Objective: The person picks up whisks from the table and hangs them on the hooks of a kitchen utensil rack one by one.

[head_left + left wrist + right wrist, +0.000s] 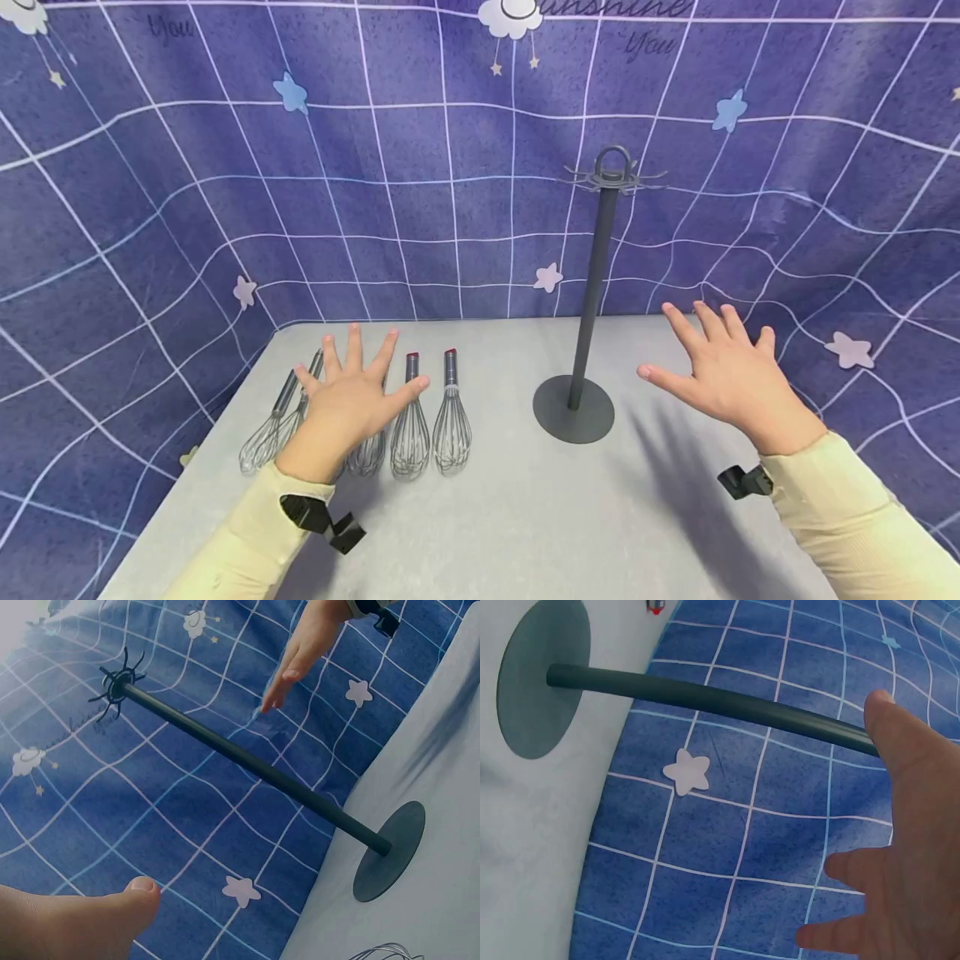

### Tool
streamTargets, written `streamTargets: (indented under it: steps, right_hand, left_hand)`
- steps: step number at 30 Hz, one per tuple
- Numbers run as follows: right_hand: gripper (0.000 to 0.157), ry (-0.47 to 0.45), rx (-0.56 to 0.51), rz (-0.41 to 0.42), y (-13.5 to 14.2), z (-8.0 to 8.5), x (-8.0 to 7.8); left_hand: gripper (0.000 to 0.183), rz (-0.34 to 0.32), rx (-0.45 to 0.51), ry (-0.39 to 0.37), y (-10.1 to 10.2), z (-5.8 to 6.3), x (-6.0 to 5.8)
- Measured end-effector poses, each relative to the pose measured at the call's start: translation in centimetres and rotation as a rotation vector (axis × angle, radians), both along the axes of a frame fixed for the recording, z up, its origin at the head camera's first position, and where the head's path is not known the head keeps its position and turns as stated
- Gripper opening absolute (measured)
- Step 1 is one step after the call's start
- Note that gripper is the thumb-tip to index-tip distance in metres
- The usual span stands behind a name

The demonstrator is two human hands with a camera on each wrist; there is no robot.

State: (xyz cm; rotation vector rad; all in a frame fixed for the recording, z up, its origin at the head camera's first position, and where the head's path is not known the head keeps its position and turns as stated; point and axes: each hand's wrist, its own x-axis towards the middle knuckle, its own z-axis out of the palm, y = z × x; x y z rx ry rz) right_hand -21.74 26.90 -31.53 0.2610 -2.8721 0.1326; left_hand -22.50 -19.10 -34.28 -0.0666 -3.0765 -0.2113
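Note:
My left hand [347, 406] hovers over the whisks at the left of the table, fingers spread and straight, holding nothing. Two whisks, one whisk [410, 433] and another whisk [452, 421], lie side by side to its right, handles toward the back. Partly under the hand lies a further whisk [367, 454]; another whisk [262, 442] rests at the far left with one beside it. My right hand [731, 379] is held in the air with spread fingers, right of a dark upright stand [592, 292]. The stand has a round base [555, 421] and a ring of hooks [613, 179] on top.
A pale grey table [510, 517] bears everything. Behind and beside it hangs a blue-purple cloth [480, 233] with a white grid, stars and clouds. A black strap mount [307, 512] sits on the left wrist and another mount [746, 482] on the right.

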Motion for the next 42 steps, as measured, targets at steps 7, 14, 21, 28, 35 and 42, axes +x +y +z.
streamTargets:
  steps: [7, 14, 21, 28, 35, 42]
  right_hand:
    - [0.098, 0.1, -0.01, 0.025, -0.5, 0.3, -0.2]
    - [0.084, 0.215, -0.114, 0.095, -0.8, 1.2, -0.5]
    - [0.067, 0.301, -0.223, 0.131, -1.1, 2.9, -1.0]
    - [0.06, 0.35, -0.245, 0.137, -1.5, 4.8, -1.5]
    - [0.055, 0.39, -0.269, 0.119, -1.5, 7.4, -1.6]
    - [0.049, 0.498, -0.293, 0.14, -1.5, 10.4, -1.9]
  left_hand:
    - [0.103, -0.017, 0.016, 0.058, -0.5, -0.2, 0.2]
    - [0.094, -0.052, 0.052, 0.197, -1.0, -0.5, 0.0]
    - [0.08, -0.085, 0.128, 0.296, -1.5, -0.5, -0.1]
    - [0.072, -0.071, 0.147, 0.331, -2.4, -0.4, -0.1]
    - [0.072, -0.067, 0.152, 0.352, -3.7, -0.3, -0.2]
    - [0.075, -0.062, 0.171, 0.35, -4.9, 0.0, -0.4]
